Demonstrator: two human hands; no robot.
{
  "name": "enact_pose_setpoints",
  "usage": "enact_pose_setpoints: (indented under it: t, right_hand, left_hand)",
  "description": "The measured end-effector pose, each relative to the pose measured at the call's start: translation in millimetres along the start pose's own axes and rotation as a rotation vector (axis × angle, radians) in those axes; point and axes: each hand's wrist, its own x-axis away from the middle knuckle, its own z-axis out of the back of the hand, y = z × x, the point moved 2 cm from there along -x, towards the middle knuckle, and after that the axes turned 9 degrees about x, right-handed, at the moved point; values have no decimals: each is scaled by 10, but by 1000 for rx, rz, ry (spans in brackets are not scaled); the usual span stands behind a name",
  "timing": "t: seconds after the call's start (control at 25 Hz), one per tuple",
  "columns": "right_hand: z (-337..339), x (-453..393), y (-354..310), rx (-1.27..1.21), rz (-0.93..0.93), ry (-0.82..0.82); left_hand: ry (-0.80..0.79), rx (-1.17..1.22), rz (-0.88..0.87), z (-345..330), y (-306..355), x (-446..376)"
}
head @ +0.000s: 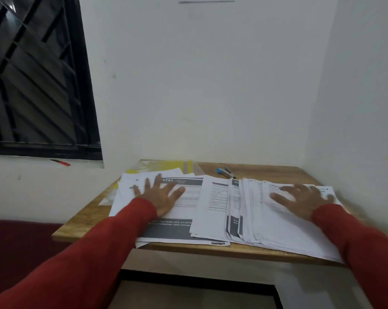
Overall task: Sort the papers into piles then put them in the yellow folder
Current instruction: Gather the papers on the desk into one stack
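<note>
We press our left hand (160, 195) flat, fingers spread, on a printed sheet headed "3791" (184, 198), and our right hand (304, 199) lies open on the fanned stack of papers (266, 221) beside it. The yellow folder (166, 166) lies at the tabletop's (277, 172) far left under those sheets, a blue stapler (225, 172) just beyond; other print is too blurred to read.

We see a wooden surface (277, 172) set into the corner of two white walls. At its far edge lies a stapler (226, 172) with a blue end, resting flat. On the left, a dark window (37, 74) with slanted bars fills the wall; a red pen (61, 162) lies on its sill. A dark red floor (15, 237) shows at near left.
</note>
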Motion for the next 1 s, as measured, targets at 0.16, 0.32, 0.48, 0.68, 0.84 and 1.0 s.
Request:
enact_pose_setpoints:
  t: [0.16, 0.32, 0.48, 0.68, 0.84, 1.0]
  right_hand:
    - [-292, -168, 335, 112, -24, -167]
    - [-412, -186, 194, 4, -84, -206]
    - [-356, -170, 173, 23, -122, -181]
    - [-331, 12, -230, 31, -67, -246]
    - [-67, 182, -516, -36, -52, -212]
    - [-50, 319, -433, 52, -102, -218]
  left_hand:
    - [-104, -44, 160, -15, -557, 24]
    - [-109, 8, 55, -70, -569, 17]
    - [-44, 13, 146, -3, -690, 0]
    - [-135, -80, 113, -142, -421, 45]
    - [-75, -48, 174, -14, -376, -72]
    - [-85, -50, 220, -29, -492, -5]
